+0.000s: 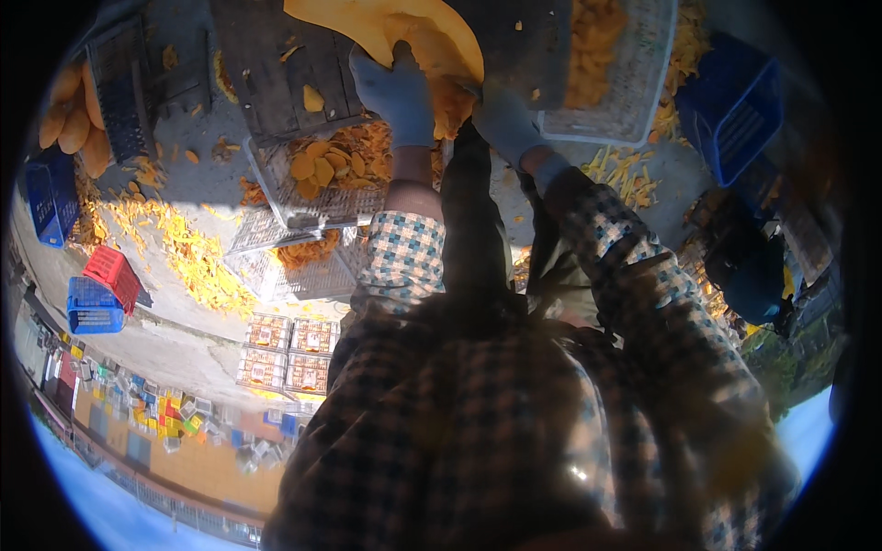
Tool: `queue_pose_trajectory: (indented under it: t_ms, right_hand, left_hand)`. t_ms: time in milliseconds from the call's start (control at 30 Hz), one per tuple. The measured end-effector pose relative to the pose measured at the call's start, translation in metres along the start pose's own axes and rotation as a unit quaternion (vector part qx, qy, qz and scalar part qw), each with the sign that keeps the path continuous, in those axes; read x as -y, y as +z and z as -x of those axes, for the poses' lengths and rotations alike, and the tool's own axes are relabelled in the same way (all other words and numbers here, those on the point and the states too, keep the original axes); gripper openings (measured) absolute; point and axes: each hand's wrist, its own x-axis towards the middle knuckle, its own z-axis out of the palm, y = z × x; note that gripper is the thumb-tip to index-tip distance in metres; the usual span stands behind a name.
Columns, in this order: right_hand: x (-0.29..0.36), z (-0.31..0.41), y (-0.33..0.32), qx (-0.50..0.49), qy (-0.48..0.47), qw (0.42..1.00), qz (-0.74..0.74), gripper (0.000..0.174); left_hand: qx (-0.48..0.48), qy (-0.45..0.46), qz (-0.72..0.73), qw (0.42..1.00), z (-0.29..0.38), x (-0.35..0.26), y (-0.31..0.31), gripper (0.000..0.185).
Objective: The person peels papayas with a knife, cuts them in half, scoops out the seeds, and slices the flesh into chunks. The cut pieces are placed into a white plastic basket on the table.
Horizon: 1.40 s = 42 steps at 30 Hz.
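A large piece of orange-fleshed squash, probably pumpkin (441,34), lies at the top centre over a dark wooden board (275,76), its hollow turned towards me. My left hand (396,89), in a grey-blue glove, grips its near left edge, with the fingers partly hidden. At the near right edge is my right hand (506,120), gloved too and in shadow. A dark, thin thing shows by its fingertips against the flesh; what it is, and how the fingers close, I cannot make out. Below the board, a plastic crate (275,200) holds orange scraps and flat round slices (324,169).
A pale crate of orange pieces (665,76) stands at the upper right, beside a blue crate (730,110). Peelings (200,255) litter the concrete at left. Whole squashes (76,124) are piled far left, near a red crate (114,275). Stacked crates (289,351) stand lower left.
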Motion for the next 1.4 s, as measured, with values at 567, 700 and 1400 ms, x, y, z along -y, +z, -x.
queue_pose_trajectory:
  t_ms: [567, 700, 1400]
  right_hand:
    - [0.033, 0.013, 0.016, 0.171, 0.437, 0.737, -0.486, 0.011]
    - [0.046, 0.019, 0.003, 0.183, 0.385, 0.733, -0.530, 0.015]
    - [0.037, 0.001, -0.011, 0.079, -0.238, 0.950, 0.186, 0.022]
  left_hand:
    - [-0.012, 0.057, -0.090, 0.994, 0.015, -0.002, 0.029, 0.040]
    - [-0.010, 0.028, -0.078, 0.996, 0.012, -0.003, 0.025, 0.040]
    - [-0.010, 0.012, 0.035, 0.999, -0.003, 0.010, 0.002, 0.033]
